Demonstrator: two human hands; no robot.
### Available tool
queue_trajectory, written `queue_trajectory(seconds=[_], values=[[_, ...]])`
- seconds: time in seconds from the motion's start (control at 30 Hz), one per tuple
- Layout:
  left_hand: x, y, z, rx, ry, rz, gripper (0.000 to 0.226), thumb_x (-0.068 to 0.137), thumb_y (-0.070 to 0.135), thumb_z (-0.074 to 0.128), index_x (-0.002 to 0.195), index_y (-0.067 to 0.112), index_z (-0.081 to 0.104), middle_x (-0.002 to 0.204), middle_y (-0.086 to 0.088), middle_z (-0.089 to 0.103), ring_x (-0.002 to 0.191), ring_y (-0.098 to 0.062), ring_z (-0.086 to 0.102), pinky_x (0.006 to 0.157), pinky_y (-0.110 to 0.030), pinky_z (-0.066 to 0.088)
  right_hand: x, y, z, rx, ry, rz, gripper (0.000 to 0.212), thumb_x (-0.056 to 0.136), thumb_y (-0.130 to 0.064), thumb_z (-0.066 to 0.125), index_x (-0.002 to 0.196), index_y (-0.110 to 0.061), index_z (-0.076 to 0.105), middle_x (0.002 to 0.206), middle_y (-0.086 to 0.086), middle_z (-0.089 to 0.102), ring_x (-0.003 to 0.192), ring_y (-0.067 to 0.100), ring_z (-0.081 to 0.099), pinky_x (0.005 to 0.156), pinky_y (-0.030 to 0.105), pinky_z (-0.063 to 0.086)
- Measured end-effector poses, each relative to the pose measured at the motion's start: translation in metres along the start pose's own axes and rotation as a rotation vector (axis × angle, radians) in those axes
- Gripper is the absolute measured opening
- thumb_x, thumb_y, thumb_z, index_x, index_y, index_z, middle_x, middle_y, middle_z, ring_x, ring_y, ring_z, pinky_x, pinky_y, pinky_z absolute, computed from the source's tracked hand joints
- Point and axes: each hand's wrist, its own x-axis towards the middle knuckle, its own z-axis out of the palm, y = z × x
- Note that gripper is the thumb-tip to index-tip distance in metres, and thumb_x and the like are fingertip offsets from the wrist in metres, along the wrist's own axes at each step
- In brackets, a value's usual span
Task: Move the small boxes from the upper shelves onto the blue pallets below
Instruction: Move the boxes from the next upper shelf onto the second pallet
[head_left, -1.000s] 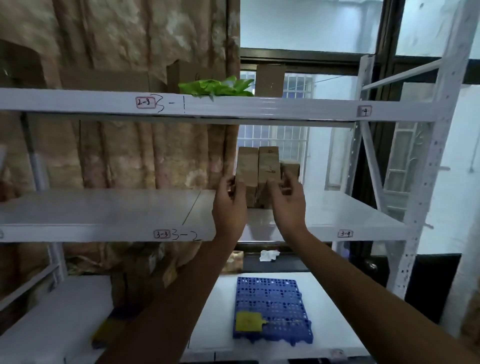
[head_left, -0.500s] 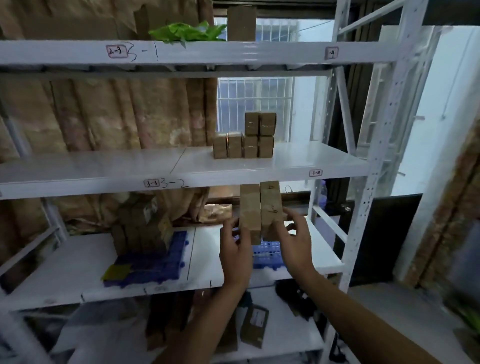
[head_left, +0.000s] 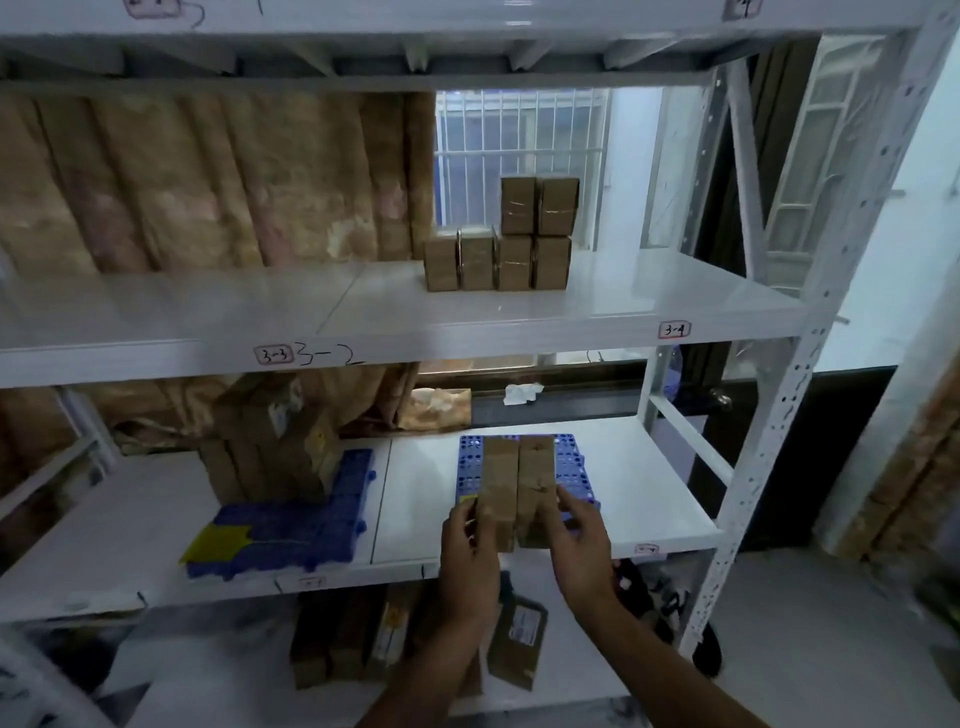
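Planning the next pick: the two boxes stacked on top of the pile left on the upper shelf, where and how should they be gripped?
Take the top pair of boxes from the front, one palm on each outer side face, squeezing inward. They stand side by side, touching, with both outer sides free; the left hand and right hand hold the current pair that way.

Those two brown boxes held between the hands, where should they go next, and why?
Probably straight down onto the blue pallet behind them. The left hand and right hand grip the two boxes side by side over that pallet, which looks bare, while the other blue pallet already carries boxes.
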Motion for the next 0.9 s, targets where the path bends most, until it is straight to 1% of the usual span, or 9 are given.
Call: queue_trajectory(seconds=[0.07, 0.17, 0.2, 0.27, 0.33, 0.43, 0.63, 0.8, 0.9], values=[[0.034, -0.013, 0.010, 0.022, -0.013, -0.025, 0.030, 0.104, 0.047, 0.050, 0.129, 0.032, 0.060, 0.127, 0.005, 0.065, 0.113, -0.013, 0.063, 0.094, -0.034, 0.055, 0.030, 0.016, 0.016, 0.001, -0.007, 0.046, 0.038, 0.103, -0.038, 0.062, 0.138, -0.024, 0.067, 0.120, 0.005, 0.066, 0.104, 0.010, 0.066, 0.076, 0.011, 0.052], [0.091, -0.036, 0.025, 0.030, -0.019, -0.056, 0.036, 0.104, 0.042, 0.050, 0.134, 0.023, 0.059, 0.129, 0.000, 0.066, 0.116, -0.020, 0.064, 0.100, -0.047, 0.055, 0.081, 0.034, 0.041, -0.043, -0.020, 0.082, 0.035, 0.103, -0.037, 0.062, 0.136, -0.027, 0.067, 0.117, 0.001, 0.065, 0.102, 0.010, 0.064, 0.077, 0.017, 0.050], [0.111, -0.043, 0.031, 0.040, -0.021, -0.057, 0.035, 0.105, 0.039, 0.050, 0.134, 0.022, 0.060, 0.129, -0.001, 0.066, 0.116, -0.020, 0.064, 0.100, -0.047, 0.054, 0.098, 0.039, 0.049, -0.047, -0.029, 0.075, 0.030, 0.104, -0.035, 0.061, 0.132, -0.028, 0.069, 0.114, 0.001, 0.067, 0.101, 0.013, 0.065, 0.078, 0.022, 0.052], [0.150, -0.056, 0.042, 0.070, -0.028, -0.073, 0.032, 0.106, 0.036, 0.050, 0.132, 0.021, 0.061, 0.127, -0.002, 0.067, 0.113, -0.019, 0.065, 0.099, -0.046, 0.055, 0.132, 0.048, 0.066, -0.062, -0.071, 0.066, 0.022, 0.105, -0.030, 0.060, 0.123, -0.026, 0.073, 0.107, 0.002, 0.072, 0.097, 0.018, 0.071, 0.081, 0.038, 0.061], [0.185, -0.068, 0.051, 0.106, -0.031, -0.109, 0.031, 0.106, 0.038, 0.050, 0.130, 0.023, 0.062, 0.125, -0.001, 0.069, 0.108, -0.017, 0.066, 0.094, -0.041, 0.056, 0.165, 0.055, 0.082, -0.079, -0.104, 0.117, 0.024, 0.105, -0.028, 0.060, 0.123, -0.019, 0.075, 0.108, 0.009, 0.075, 0.097, 0.024, 0.073, 0.086, 0.050, 0.062], [0.225, -0.088, 0.061, 0.152, -0.024, -0.155, 0.032, 0.105, 0.044, 0.051, 0.130, 0.027, 0.062, 0.123, 0.002, 0.069, 0.107, -0.018, 0.065, 0.089, -0.035, 0.056, 0.206, 0.068, 0.103, -0.172, -0.128, 0.141, 0.027, 0.104, -0.028, 0.060, 0.123, -0.017, 0.076, 0.111, 0.010, 0.075, 0.100, 0.026, 0.072, 0.089, 0.049, 0.059], [0.270, -0.115, 0.075, 0.172, -0.001, -0.265, 0.030, 0.106, 0.040, 0.049, 0.127, 0.021, 0.059, 0.124, -0.005, 0.067, 0.107, -0.024, 0.065, 0.094, -0.047, 0.057, 0.242, 0.091, 0.130, -0.197, -0.189, 0.262, 0.033, 0.101, -0.026, 0.061, 0.131, -0.018, 0.074, 0.119, 0.012, 0.075, 0.105, 0.029, 0.072, 0.092, 0.050, 0.059], [0.282, -0.132, 0.082, 0.240, -0.006, -0.299, 0.032, 0.106, 0.042, 0.047, 0.128, 0.020, 0.057, 0.125, -0.005, 0.066, 0.098, -0.016, 0.058, 0.085, -0.033, 0.051, 0.250, 0.108, 0.134, -0.251, -0.216, 0.314, 0.041, 0.103, -0.030, 0.061, 0.140, -0.014, 0.065, 0.133, 0.013, 0.069, 0.117, 0.029, 0.067, 0.100, 0.052, 0.055], [0.282, -0.135, 0.082, 0.257, -0.022, -0.307, 0.035, 0.106, 0.046, 0.047, 0.129, 0.021, 0.055, 0.128, -0.006, 0.065, 0.098, -0.017, 0.058, 0.086, -0.034, 0.052, 0.249, 0.110, 0.131, -0.254, -0.228, 0.326, 0.046, 0.104, -0.035, 0.059, 0.144, -0.013, 0.061, 0.140, 0.011, 0.066, 0.124, 0.028, 0.065, 0.104, 0.052, 0.053]])
